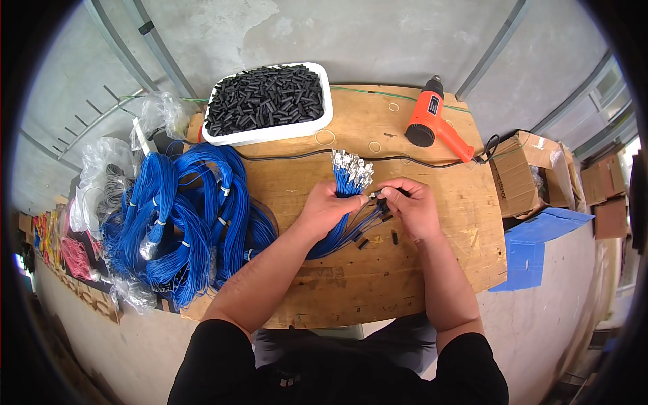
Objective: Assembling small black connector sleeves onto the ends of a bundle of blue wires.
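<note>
While both forearms angle inward over the worktop point(462, 250), left hand point(325, 208) grips blue wire bundle point(343, 187) | metal tips pointing away from body | right hand point(410, 206) just beside, thumb and finger pinching small piece point(376, 194)

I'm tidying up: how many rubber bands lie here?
4: one band beside the white tub, another left of the heat gun, one beyond the black cord, one farther right along it. More may be hidden.
</note>
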A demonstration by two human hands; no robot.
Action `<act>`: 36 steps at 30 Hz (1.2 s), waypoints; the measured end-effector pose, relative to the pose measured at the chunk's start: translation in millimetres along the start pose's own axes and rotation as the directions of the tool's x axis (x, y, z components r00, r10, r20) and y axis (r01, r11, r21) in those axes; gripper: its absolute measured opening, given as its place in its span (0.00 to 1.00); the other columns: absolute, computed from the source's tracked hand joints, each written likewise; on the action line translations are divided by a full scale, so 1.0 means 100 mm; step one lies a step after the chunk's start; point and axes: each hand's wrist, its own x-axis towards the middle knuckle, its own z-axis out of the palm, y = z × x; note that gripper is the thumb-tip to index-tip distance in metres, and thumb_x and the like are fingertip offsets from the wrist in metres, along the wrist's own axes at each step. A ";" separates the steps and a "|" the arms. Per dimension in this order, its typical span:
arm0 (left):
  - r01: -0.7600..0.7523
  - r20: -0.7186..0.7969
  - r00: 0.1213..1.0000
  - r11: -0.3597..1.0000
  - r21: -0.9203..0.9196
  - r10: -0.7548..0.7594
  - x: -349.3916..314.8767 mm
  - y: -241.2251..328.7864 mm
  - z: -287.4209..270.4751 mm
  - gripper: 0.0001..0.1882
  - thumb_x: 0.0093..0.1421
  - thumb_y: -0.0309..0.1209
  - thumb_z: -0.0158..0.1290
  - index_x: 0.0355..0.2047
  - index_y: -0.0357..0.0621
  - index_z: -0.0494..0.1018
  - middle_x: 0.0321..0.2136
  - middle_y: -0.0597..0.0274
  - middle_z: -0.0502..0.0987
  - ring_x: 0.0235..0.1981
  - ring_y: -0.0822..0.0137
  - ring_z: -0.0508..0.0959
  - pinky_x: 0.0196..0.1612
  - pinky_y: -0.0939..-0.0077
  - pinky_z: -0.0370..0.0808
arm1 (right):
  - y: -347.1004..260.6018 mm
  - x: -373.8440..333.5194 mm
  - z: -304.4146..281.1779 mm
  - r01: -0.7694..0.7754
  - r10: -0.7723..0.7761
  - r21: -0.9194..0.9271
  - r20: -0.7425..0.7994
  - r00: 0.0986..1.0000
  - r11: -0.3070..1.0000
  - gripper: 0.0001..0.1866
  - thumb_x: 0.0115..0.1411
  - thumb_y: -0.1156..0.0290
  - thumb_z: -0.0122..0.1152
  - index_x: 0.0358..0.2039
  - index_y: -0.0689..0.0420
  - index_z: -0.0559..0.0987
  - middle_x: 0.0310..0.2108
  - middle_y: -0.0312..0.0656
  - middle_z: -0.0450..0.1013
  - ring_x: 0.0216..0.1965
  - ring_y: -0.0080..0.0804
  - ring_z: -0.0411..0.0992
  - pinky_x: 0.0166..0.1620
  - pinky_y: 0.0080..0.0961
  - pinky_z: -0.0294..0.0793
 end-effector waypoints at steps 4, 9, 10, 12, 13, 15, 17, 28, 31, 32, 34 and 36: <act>-0.005 -0.001 1.000 1.000 0.031 0.005 0.00 0.00 -0.02 0.03 0.56 0.23 0.60 0.30 0.36 0.78 0.23 0.68 0.75 0.24 0.77 0.72 0.28 0.80 0.66 | 0.00 0.00 0.05 -0.030 0.031 0.055 -0.026 0.999 0.998 0.07 0.64 0.75 0.62 0.40 0.65 0.81 0.28 0.34 0.77 0.22 0.13 0.61 0.25 0.13 0.59; -0.008 -0.005 1.000 0.999 0.040 0.009 0.00 -0.01 -0.01 0.02 0.57 0.22 0.60 0.30 0.36 0.78 0.23 0.68 0.75 0.24 0.77 0.71 0.28 0.80 0.66 | 0.03 0.00 0.06 -0.037 0.038 0.070 -0.025 0.999 0.997 0.07 0.64 0.74 0.63 0.39 0.65 0.81 0.27 0.35 0.77 0.22 0.13 0.62 0.25 0.13 0.59; -0.013 -0.009 1.000 0.999 0.052 0.014 0.00 -0.01 -0.01 0.02 0.57 0.22 0.59 0.30 0.36 0.78 0.23 0.68 0.75 0.24 0.78 0.71 0.28 0.80 0.67 | 0.03 0.00 0.06 -0.041 0.043 0.070 -0.022 0.999 0.997 0.07 0.63 0.74 0.63 0.39 0.65 0.81 0.27 0.35 0.76 0.22 0.13 0.62 0.25 0.13 0.59; -0.025 -0.005 1.000 0.997 0.067 0.026 0.01 -0.03 -0.02 0.03 0.57 0.22 0.60 0.30 0.35 0.78 0.23 0.68 0.75 0.24 0.77 0.72 0.28 0.80 0.67 | 0.04 0.00 0.07 -0.041 0.042 0.070 -0.023 0.999 0.997 0.07 0.63 0.74 0.63 0.39 0.65 0.81 0.27 0.35 0.76 0.22 0.13 0.62 0.25 0.13 0.59; -0.037 -0.002 0.999 0.996 0.081 0.037 0.01 -0.04 -0.02 0.03 0.57 0.23 0.60 0.31 0.35 0.78 0.23 0.67 0.76 0.24 0.77 0.72 0.28 0.80 0.67 | 0.04 0.00 0.07 -0.041 0.042 0.070 -0.023 0.999 0.997 0.07 0.63 0.74 0.63 0.39 0.64 0.81 0.27 0.35 0.76 0.22 0.13 0.62 0.25 0.13 0.59; -0.030 0.004 1.000 0.997 0.071 0.030 0.00 0.00 -0.01 0.04 0.58 0.23 0.60 0.31 0.34 0.78 0.23 0.67 0.76 0.25 0.77 0.72 0.29 0.80 0.68 | 0.04 0.01 0.05 -0.032 0.034 0.073 -0.029 0.999 0.997 0.07 0.63 0.74 0.63 0.39 0.64 0.81 0.27 0.35 0.76 0.21 0.13 0.62 0.24 0.13 0.59; -0.023 0.007 1.000 0.998 0.061 0.023 -0.01 0.00 0.01 0.05 0.58 0.24 0.60 0.32 0.34 0.78 0.23 0.66 0.76 0.25 0.76 0.73 0.29 0.80 0.68 | 0.03 0.01 0.02 -0.024 0.027 0.076 -0.033 0.999 0.997 0.07 0.63 0.74 0.63 0.39 0.64 0.81 0.27 0.35 0.76 0.21 0.13 0.62 0.24 0.13 0.59; -0.008 0.002 1.000 1.000 -0.008 0.008 0.01 -0.03 -0.02 0.05 0.59 0.23 0.59 0.29 0.34 0.76 0.22 0.64 0.75 0.24 0.75 0.73 0.28 0.79 0.68 | 0.03 0.05 -0.10 -0.189 0.161 0.363 0.106 0.981 0.913 0.13 0.68 0.67 0.57 0.42 0.66 0.78 0.30 0.39 0.76 0.20 0.16 0.59 0.21 0.13 0.54; 0.002 -0.007 1.000 0.999 -0.038 -0.002 0.00 -0.01 0.00 0.05 0.59 0.23 0.59 0.29 0.34 0.76 0.22 0.63 0.75 0.24 0.75 0.72 0.28 0.80 0.67 | 0.03 0.05 -0.09 -0.203 0.170 0.369 0.120 0.978 0.907 0.12 0.68 0.68 0.57 0.42 0.66 0.78 0.29 0.38 0.76 0.20 0.16 0.59 0.21 0.12 0.53; 0.002 -0.007 1.000 0.999 -0.037 -0.002 0.00 0.00 0.00 0.05 0.59 0.23 0.59 0.29 0.34 0.76 0.22 0.63 0.75 0.24 0.75 0.72 0.28 0.80 0.67 | 0.04 0.05 -0.08 -0.203 0.170 0.369 0.120 0.978 0.907 0.12 0.68 0.68 0.57 0.42 0.66 0.78 0.29 0.38 0.76 0.20 0.16 0.59 0.21 0.12 0.53; 0.002 0.018 1.000 0.999 -0.043 -0.002 -0.01 0.01 0.01 0.04 0.59 0.23 0.60 0.30 0.34 0.76 0.22 0.63 0.75 0.24 0.75 0.72 0.28 0.80 0.67 | 0.05 0.04 -0.05 -0.222 0.186 0.351 0.134 0.973 0.910 0.12 0.68 0.68 0.58 0.42 0.65 0.78 0.30 0.38 0.76 0.20 0.16 0.59 0.21 0.12 0.53; 0.004 0.013 1.000 0.999 -0.043 -0.003 -0.02 0.02 0.01 0.05 0.59 0.23 0.60 0.30 0.34 0.77 0.22 0.63 0.75 0.24 0.75 0.72 0.28 0.80 0.67 | 0.03 0.03 -0.04 -0.227 0.192 0.352 0.132 0.972 0.908 0.12 0.68 0.68 0.58 0.42 0.65 0.78 0.30 0.38 0.76 0.20 0.16 0.59 0.21 0.12 0.53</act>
